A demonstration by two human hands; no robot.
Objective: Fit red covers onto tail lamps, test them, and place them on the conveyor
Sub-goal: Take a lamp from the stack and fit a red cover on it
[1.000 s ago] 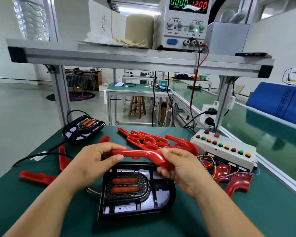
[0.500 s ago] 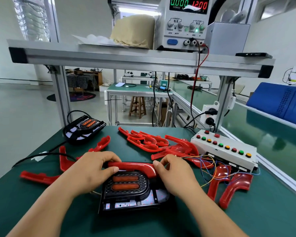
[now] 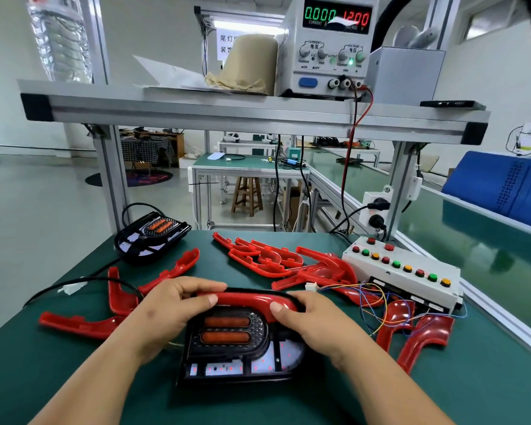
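– Green matting covers the table (image 3: pixel 460 391), and an aluminium shelf (image 3: pixel 227 115) spans its far edge. Where is the lamp?
– The black plastic tail lamp housing (image 3: pixel 236 351) lies flat close to the near edge, about midway across. The curved glossy red plastic cover (image 3: pixel 246 299) sits along its far rim.
– And the grip?
– Both hands are clamped on that cover. The left hand (image 3: pixel 169 311) curls its fingers over the left end with the thumb on the near face. The right hand (image 3: pixel 313 320) holds the right bend the same way.
– What crowds the edges?
– Loose red covers (image 3: pixel 74 323) lie toward the left edge and a heap of red covers (image 3: pixel 273 259) toward the far edge. A white button box (image 3: pixel 402 271) sits at the right edge, with the green conveyor belt (image 3: pixel 472 240) beyond it. Bare mat shows along the near edge and at the near right corner.
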